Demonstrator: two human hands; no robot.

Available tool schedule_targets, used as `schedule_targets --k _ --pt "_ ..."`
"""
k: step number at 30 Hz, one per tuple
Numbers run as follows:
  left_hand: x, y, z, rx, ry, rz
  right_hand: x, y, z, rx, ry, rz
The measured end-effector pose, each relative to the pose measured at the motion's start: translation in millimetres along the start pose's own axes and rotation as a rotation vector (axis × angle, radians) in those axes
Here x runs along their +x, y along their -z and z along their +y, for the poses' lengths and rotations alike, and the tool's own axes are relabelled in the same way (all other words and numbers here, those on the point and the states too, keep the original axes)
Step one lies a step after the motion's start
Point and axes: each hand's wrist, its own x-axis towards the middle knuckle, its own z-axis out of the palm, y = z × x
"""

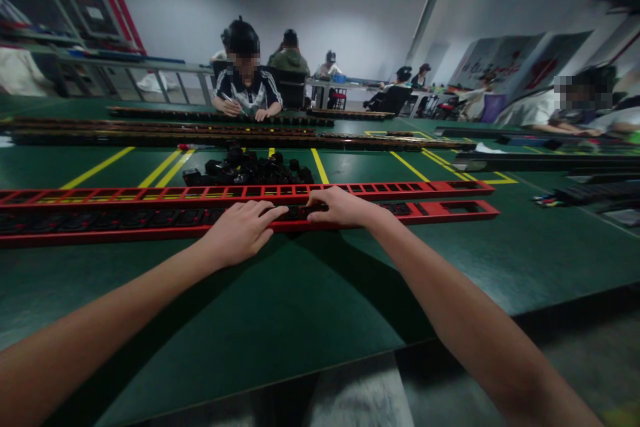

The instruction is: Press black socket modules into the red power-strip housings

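Observation:
A long red frame lies across the green table, its slots filled with square black parts. My left hand rests on the near edge of this frame, fingers stretched out and the index fingertip on a black part. Just to the right, my right hand bends its thumb and fingers round a small black part at the frame. That part is mostly hidden by the fingers. Directly behind runs a second red frame with open slots. A heap of loose black parts lies beyond it.
Yellow tape lines mark the green table. Long dark strips stretch across its far side. Opposite, a person works with both hands. More dark rails and a cable bundle lie at right, near another person.

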Motion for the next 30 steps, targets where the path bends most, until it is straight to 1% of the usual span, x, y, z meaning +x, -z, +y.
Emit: schedule_targets --k 8,10,13,16,20,25,30 --pt "0 1.0 1 0.018 -0.009 -0.01 -1 -2 3 0.045 -0.026 0.02" --pt "0 1.6 1 0.019 -0.008 -0.016 -1 -4 4 0.065 0.016 0.047" --pt "0 1.1 1 0.026 -0.002 -0.02 0 -7 3 0.108 0.119 0.11" --pt "0 -0.3 0 0.028 -0.008 -0.013 3 -9 0 0.086 0.186 0.156" --pt "1 -1.0 0 0.023 -0.014 -0.005 6 -13 -1 0.038 0.245 0.149" --pt "1 -0.6 0 0.031 -0.011 -0.006 5 -12 2 0.052 0.216 0.171" --pt "0 -0.3 1 0.038 -0.009 0.001 4 -6 -1 0.046 0.261 0.103"
